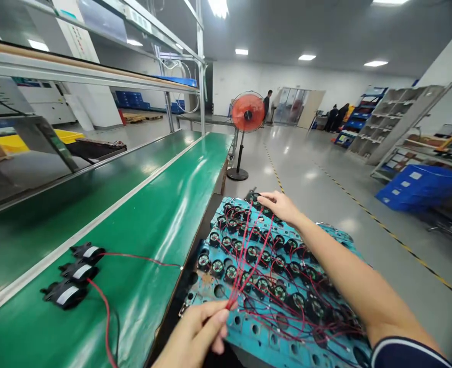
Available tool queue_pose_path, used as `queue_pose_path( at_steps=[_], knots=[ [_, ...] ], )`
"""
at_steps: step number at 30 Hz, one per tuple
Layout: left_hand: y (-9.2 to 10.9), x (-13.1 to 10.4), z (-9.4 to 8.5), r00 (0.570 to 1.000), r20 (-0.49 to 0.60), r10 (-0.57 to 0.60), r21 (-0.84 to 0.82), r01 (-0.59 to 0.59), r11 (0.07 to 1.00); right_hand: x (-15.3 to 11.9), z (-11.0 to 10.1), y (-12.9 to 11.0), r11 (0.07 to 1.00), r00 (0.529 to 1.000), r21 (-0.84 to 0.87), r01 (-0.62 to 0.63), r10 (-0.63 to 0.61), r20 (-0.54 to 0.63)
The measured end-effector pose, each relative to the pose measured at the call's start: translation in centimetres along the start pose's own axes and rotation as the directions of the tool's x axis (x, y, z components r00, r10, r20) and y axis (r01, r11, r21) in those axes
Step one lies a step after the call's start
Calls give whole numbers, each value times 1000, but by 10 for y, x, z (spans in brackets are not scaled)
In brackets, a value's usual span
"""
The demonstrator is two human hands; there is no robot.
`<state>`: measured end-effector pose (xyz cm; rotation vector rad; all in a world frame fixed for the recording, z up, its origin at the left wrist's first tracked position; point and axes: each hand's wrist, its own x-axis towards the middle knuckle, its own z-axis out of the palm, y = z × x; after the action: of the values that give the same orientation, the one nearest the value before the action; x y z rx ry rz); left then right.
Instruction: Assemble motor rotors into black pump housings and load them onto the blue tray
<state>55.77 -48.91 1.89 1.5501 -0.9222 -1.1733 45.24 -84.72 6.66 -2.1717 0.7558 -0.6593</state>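
Note:
A light-blue perforated tray beside the bench holds several small black round fans with red wires. My left hand pinches a bundle of the red wires at the tray's near edge. My right hand reaches across to the tray's far end, fingertips on a black fan there. Three black fans with white labels lie on the green bench surface to the left, trailing red wires.
A second green conveyor strip runs along the bench under a metal shelf frame. A red pedestal fan stands on the grey floor. Blue bins and shelving sit at right. People stand far back near a door.

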Motion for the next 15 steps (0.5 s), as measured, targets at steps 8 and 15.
queue_pose_path(
  at_steps=[8, 15],
  knots=[
    [-36, 137, 79, 978, 187, -95, -368, 160, 916, 42, 8, 148, 928, 873, -56, -369, 367, 321],
    [-69, 182, 88, 955, 214, -205, -430, 280, 858, 83, 47, 202, 878, 786, -209, -430, 478, 393]
  ],
)
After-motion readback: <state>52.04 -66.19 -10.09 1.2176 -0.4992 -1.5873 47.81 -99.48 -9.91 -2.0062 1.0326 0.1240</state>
